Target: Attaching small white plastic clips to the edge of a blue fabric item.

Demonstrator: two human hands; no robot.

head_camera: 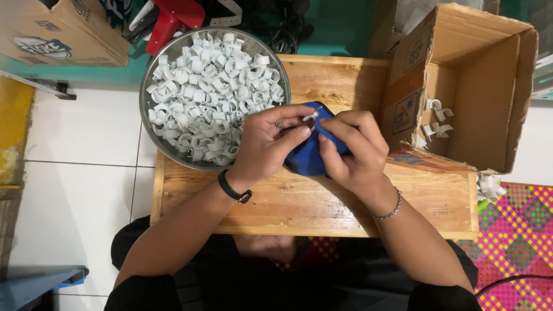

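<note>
Both hands pinch one small white clip over a blue pad on a wooden board.

L hand (pixel 266 141), ring + black wristband, closed w/ fingertips on the white clip (pixel 311 117); R hand (pixel 349 151), chain bracelet, closed too, thumb & forefinger pinching same clip from other side. Clip sits just above blue pad (pixel 308 158), which lies on wooden board (pixel 322 201) under both hands. Metal bowl (pixel 151 124) heaped w/ white clips, touching L hand's upper-left side. Open cardboard box (pixel 484 86) on its side to the R, a few clips inside, some spilled by its lower corner. White tile floor on the L, pink woven mat lower R.
</note>
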